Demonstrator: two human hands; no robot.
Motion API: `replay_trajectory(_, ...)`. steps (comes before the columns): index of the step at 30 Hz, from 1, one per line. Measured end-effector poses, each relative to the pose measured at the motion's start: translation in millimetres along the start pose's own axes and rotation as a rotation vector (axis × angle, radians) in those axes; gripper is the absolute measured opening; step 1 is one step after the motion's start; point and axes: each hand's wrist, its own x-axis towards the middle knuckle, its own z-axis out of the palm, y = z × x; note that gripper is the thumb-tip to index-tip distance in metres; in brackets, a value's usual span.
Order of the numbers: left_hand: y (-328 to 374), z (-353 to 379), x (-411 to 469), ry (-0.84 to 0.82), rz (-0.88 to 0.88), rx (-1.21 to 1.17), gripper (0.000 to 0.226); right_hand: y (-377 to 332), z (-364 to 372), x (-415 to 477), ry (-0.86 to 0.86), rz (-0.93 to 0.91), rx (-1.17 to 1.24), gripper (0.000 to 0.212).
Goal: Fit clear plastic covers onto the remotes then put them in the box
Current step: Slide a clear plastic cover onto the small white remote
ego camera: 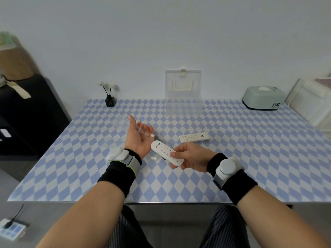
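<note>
My right hand [191,157] grips one end of a white oval remote [165,153], which points up and left over the table. My left hand [139,135] is palm up just left of the remote's far end, its fingers curled around a clear plastic cover [125,129] that is hard to make out. Part of a dark remote [158,138] shows under the white one. A second white remote [194,137], rectangular, lies flat to the right. The clear box [183,102] stands at the back with its lid raised.
More clear plastic with small white studs [154,158] lies on the checked tablecloth [250,158] below my left wrist. A black reed diffuser [109,101] stands back left, a pale green tissue box [263,98] back right. A dark cabinet [26,113] flanks the table's left side.
</note>
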Motion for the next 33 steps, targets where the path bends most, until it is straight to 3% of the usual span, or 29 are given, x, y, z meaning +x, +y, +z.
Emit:
replay_trajectory(8,-8,3,-5,-0.066,-0.054,0.130,0.036,-5,7,5,0.061,-0.039,0.093,0.015)
replay_trajectory(14,-5,2,-1,-0.046,-0.077,0.169,0.022,1,1,1,-0.118,-0.077,0.151,0.044)
replay_trajectory(18,-4,0,3,-0.018,-0.106,0.133,0.021,1,4,2,-0.003,-0.170,-0.003,0.048)
replay_trajectory(23,-5,1,-1,-0.068,-0.195,0.185,0.021,4,15,8,0.247,-0.347,-0.192,0.035)
replay_trajectory(29,-9,3,-4,-0.039,-0.241,0.161,0.031,6,18,11,0.168,-0.411,-0.164,0.043)
replay_trajectory(33,-13,1,-5,-0.059,-0.266,0.176,0.035,8,20,12,0.222,-0.435,-0.205,0.033)
